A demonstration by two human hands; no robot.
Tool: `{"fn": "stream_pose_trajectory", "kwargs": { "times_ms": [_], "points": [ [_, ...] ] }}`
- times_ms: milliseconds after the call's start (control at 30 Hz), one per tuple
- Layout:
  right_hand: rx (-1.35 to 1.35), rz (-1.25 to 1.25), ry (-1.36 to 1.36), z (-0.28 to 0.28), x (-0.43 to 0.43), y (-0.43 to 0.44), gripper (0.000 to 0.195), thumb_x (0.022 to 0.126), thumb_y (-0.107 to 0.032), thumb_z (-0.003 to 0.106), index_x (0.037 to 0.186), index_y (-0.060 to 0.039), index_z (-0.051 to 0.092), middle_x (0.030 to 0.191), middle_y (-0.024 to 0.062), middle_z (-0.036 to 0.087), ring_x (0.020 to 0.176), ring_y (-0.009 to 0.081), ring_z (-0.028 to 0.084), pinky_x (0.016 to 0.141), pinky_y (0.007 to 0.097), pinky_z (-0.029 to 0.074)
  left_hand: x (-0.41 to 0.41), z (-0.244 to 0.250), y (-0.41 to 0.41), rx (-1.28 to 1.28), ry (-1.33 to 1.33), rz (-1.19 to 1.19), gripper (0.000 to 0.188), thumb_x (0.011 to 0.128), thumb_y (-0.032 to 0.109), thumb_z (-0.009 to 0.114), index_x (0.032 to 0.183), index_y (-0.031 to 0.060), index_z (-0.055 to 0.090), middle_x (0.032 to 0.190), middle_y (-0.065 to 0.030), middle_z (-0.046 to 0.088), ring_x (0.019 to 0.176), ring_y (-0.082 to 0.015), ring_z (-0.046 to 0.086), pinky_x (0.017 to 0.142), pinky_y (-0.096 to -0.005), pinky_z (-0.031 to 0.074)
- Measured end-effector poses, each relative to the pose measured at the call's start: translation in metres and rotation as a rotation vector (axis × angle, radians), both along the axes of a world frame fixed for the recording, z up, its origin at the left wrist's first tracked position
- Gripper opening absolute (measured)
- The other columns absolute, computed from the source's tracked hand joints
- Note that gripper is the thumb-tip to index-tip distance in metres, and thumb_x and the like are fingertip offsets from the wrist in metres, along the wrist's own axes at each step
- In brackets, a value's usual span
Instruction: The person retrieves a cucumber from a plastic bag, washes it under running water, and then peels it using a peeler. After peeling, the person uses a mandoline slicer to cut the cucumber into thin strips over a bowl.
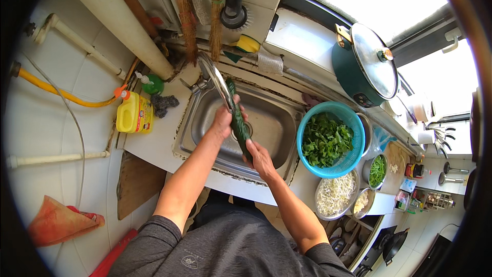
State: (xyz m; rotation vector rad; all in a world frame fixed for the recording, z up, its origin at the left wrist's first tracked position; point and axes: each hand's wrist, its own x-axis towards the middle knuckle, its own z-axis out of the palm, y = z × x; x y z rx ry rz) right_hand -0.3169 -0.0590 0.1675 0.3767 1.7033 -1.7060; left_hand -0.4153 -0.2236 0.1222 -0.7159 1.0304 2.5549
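A long dark-green cucumber is held over the stainless steel sink. My left hand grips its upper part, close to the mouth of the curved chrome faucet. Around the lower end of the cucumber, my right hand is closed. The faucet's spout passes just above the cucumber and hides part of it. Whether water is running cannot be told. Behind the cucumber, the sink drain is partly covered.
Right of the sink stand a blue colander of leafy greens, a bowl of bean sprouts and a bowl of chopped green vegetables. A yellow detergent jug and steel wool sit left. An electric pot rests on the windowsill.
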Motion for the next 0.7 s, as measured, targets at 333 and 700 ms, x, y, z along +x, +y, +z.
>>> {"fn": "stream_pose_trajectory", "kwargs": {
  "times_ms": [333,700],
  "points": [
    [0.292,-0.11,0.251,-0.073,-0.069,-0.067,0.079,0.1,-0.062,0.035,0.109,0.0081,0.069,0.111,0.0358,0.065,0.113,0.0494,0.059,0.096,0.0498,0.045,0.026,-0.024,0.019,-0.671,0.087,0.091,0.04,0.099,0.046,0.061,0.108,0.0072,0.058,0.093,-0.0028,0.061,0.084,-0.0141,0.058,0.074,-0.0322,0.048],
    [-0.034,-0.334,0.066,-0.03,-0.093,-0.075,0.076,0.1,-0.065,0.034,0.111,0.003,0.068,0.106,0.0196,0.068,0.093,0.0268,0.063,0.079,0.0387,0.05,0.003,-0.006,0.008,-0.639,0.116,-0.015,0.055,0.095,0.056,0.061,0.113,0.0046,0.061,0.104,-0.0095,0.065,0.094,-0.0218,0.064,0.08,-0.0369,0.051]
  ]
}}
